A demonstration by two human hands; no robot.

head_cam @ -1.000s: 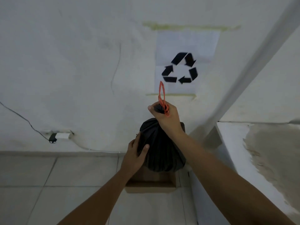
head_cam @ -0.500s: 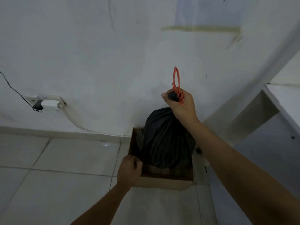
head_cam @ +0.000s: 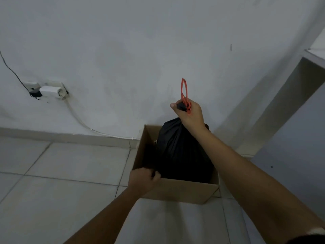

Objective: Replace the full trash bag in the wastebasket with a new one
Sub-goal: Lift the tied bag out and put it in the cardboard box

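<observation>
A full black trash bag (head_cam: 181, 152) with a red drawstring loop (head_cam: 184, 90) stands up out of a brown cardboard box (head_cam: 177, 190) that serves as the wastebasket, set against the wall. My right hand (head_cam: 189, 114) grips the bag's gathered neck from above, and the red loop sticks up past my fingers. My left hand (head_cam: 143, 179) grips the box's near left corner, fingers curled over the rim. The bag's lower part is hidden inside the box.
A wall socket with a white plug (head_cam: 49, 90) and a white cable (head_cam: 79, 120) run along the wall at the left. A white shelf or counter (head_cam: 288, 106) rises close on the right. Pale floor tiles (head_cam: 61, 173) spread to the left.
My left hand left the bag's side and took hold of the box's rim. The view tilted down, and the recycling sign on the wall went out of view.
</observation>
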